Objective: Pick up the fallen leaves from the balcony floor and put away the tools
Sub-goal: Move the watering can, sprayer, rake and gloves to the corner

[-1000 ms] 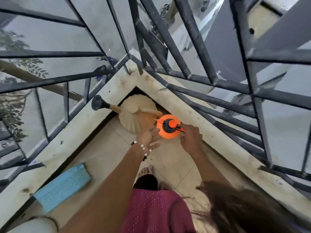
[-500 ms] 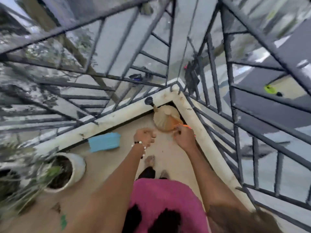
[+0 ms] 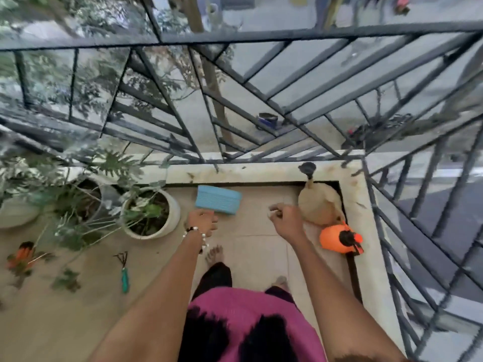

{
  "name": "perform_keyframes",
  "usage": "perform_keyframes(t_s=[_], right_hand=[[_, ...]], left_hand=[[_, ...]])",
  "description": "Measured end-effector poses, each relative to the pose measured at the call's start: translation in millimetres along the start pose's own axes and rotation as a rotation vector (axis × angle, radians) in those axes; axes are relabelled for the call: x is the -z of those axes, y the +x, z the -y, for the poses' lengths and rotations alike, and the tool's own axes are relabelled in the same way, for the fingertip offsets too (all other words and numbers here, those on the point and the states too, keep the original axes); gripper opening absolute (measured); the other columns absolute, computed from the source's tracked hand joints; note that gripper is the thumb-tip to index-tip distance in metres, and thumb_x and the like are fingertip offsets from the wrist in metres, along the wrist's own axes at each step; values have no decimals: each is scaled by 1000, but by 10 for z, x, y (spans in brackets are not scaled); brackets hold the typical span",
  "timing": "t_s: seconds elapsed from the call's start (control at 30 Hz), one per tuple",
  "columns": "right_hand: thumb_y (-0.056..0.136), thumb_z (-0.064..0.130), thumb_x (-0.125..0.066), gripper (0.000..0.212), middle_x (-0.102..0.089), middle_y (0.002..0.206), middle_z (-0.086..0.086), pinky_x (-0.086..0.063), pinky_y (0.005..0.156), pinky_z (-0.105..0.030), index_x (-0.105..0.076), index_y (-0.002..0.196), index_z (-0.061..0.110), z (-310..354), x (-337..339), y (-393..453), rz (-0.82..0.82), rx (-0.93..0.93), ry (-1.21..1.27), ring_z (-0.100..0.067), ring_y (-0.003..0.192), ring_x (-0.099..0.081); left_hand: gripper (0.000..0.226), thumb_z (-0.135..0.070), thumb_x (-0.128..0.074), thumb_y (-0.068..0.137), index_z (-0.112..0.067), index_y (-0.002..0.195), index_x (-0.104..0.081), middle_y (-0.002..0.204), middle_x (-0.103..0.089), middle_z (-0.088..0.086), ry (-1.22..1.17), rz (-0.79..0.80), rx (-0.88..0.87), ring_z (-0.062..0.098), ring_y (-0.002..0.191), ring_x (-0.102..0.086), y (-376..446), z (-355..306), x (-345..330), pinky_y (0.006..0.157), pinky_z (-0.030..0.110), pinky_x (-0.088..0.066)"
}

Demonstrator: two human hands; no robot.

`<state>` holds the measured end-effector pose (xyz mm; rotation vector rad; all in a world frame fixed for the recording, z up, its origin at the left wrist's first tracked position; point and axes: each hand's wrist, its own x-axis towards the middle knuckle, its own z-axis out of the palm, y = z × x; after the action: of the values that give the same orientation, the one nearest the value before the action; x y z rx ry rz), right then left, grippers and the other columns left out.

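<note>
The beige watering can (image 3: 317, 206) stands in the balcony's far right corner, its black rose (image 3: 307, 168) over the ledge. Beside it on the floor sits the orange spray bottle (image 3: 339, 239). My right hand (image 3: 286, 220) hovers left of the can with loosely curled fingers, holding nothing. My left hand (image 3: 202, 222), with a bead bracelet, hangs empty just below the blue dustpan-like tool (image 3: 218, 199). A teal-handled hand rake (image 3: 125, 273) and orange-handled tool (image 3: 22, 254) lie on the floor at left, with fallen leaves (image 3: 66, 279) nearby.
Two white potted plants (image 3: 151, 212) stand along the ledge at left. A pale stone ledge (image 3: 248, 171) and dark metal railing (image 3: 287, 121) bound the balcony. My bare feet (image 3: 214, 253) stand on the beige tiles.
I have let go of the orange spray bottle, now standing by the can. My view has swung left and pulled back, revealing plants and tools. Both hands have drawn away, empty.
</note>
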<state>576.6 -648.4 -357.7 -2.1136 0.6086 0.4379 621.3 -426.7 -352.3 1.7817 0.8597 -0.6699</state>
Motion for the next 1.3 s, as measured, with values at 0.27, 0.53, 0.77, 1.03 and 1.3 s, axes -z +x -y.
perform_keyframes(t_s=[0.27,0.53,0.77,1.03,1.3], right_hand=[[88,15,-64,23,-70,103,-12,-39,76,-19,-67,111,10,289,-1190,964,43,-136,68,-23,96,-64],[92,26,-63,37,-66,114,-12,-39,82,-24,-57,125,12,-358,-2495,2389,91,-290,137,-25,106,-60],[90,33,-65,67,-45,143,-12,-39,103,-38,-33,147,19,-1189,-3358,3483,-11,-495,426,-27,126,-48],[90,39,-64,42,-54,124,0,-44,92,-34,-47,125,23,-1294,-3428,3580,-70,-509,715,-16,108,-53],[89,15,-67,10,-64,89,5,-46,76,-30,-60,89,21,-995,-2418,2606,-267,-443,792,-15,87,-60]], left_hand=[[23,-20,-56,94,-19,71,-56,86,-61,14,194,9,72,22,68,-55,1665,58,715,79,41,-53],[42,-34,-53,96,-6,125,-60,129,-59,19,336,54,63,37,120,-55,3625,336,452,102,47,-45],[61,-48,-39,100,0,134,-52,137,-54,16,341,127,25,31,125,-51,5120,770,-205,100,35,-39],[67,-63,-33,96,-13,135,-54,129,-59,5,117,109,211,23,105,-60,5237,1007,-367,89,34,-49],[18,-19,-50,98,-13,110,-63,128,-58,13,22,168,200,29,109,-57,3920,490,-381,94,38,-42]])
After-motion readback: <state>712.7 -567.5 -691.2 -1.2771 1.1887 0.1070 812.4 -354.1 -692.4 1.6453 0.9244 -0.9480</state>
